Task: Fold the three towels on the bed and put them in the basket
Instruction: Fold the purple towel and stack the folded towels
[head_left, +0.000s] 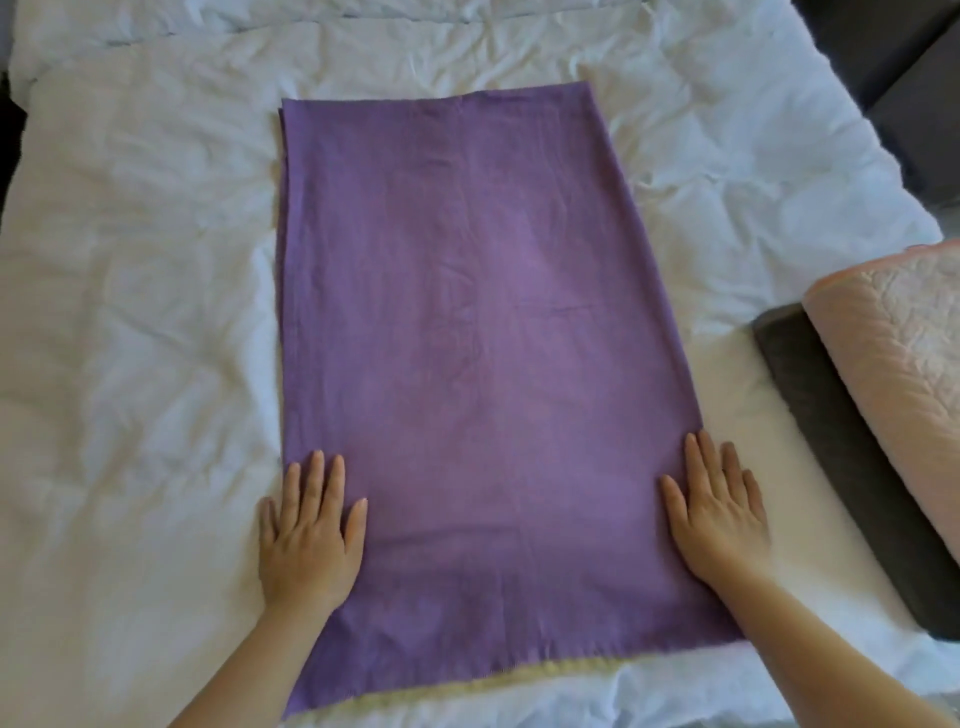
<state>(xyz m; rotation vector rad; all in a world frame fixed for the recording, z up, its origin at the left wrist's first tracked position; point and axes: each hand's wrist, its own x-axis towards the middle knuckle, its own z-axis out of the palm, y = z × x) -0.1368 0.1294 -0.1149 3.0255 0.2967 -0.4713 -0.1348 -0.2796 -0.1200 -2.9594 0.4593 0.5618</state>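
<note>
White bed (130, 312): we are pressing the purple towel (457, 312), lying at frame centre, flat with left hand (306, 540) and right hand (722, 519), fingers (317, 478) spread; apparently one fold done, basket not showing.

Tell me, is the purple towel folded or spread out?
Folded at least once, lying flat: the purple towel shows a second layer's edge along its left side. Left hand and right hand rest on it.

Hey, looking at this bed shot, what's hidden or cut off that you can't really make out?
Head view only:
Basket: nowhere in frame.
Pink quilted piece: cut by the right edge; what it is, unclear.
Dark grey cloth: partly hidden by the pink piece.
Pale yellow strip: almost all covered by the purple towel.
</note>
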